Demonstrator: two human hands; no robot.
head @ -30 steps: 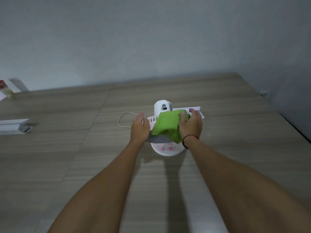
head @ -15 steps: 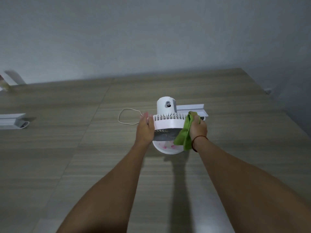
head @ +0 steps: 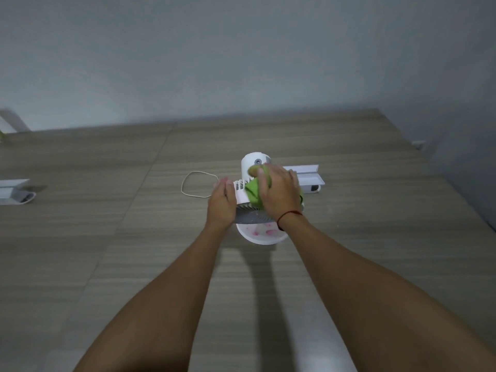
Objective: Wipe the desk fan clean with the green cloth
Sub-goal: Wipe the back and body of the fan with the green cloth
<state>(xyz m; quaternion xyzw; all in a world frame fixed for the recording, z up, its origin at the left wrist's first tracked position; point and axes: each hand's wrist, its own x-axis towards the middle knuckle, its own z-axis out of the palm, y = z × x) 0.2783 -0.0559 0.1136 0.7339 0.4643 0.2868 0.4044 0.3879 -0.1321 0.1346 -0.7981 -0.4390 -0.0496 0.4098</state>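
A small white desk fan (head: 251, 163) stands in the middle of the wooden table, with a grey front grille and a round white base (head: 261, 236) marked with pink stains. My left hand (head: 222, 205) grips the fan's left rim. My right hand (head: 279, 191) lies flat on top of the fan head and presses the green cloth (head: 252, 193) against it. Most of the cloth is hidden under that hand.
A white cord loop (head: 197, 183) lies left of the fan. A long white box (head: 308, 177) sits just behind the fan on the right. Another white box (head: 13, 191) is at the far left edge. The wall (head: 241, 63) runs along the table's back.
My right hand has carried the cloth from the fan's right side up onto the top of the fan head. My left hand stays on the left rim.
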